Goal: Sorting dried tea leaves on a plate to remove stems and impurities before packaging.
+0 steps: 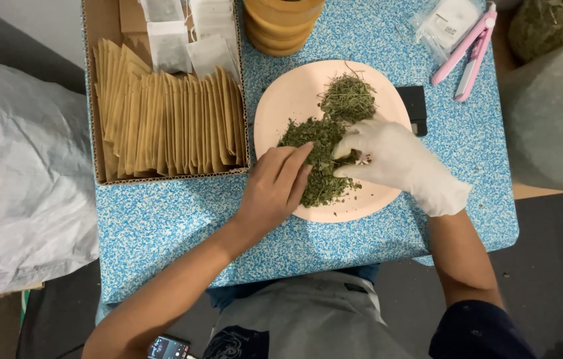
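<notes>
At frame centre a pink plate (281, 113) held dried green herbs (318, 156), seemingly light, crumbly, best pinched loosely. The gloved right hand (398, 163) curled around a pinch; the bare left hand (275, 186) touched the pile, fingers half-closed.

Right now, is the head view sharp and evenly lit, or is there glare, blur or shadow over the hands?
Head view: light is soft and even, no glare on the pink plate; left hand and gloved right hand are sharp, casting only faint shadows on the dried herbs; frame corners darker, table edges slightly bowed.
</notes>
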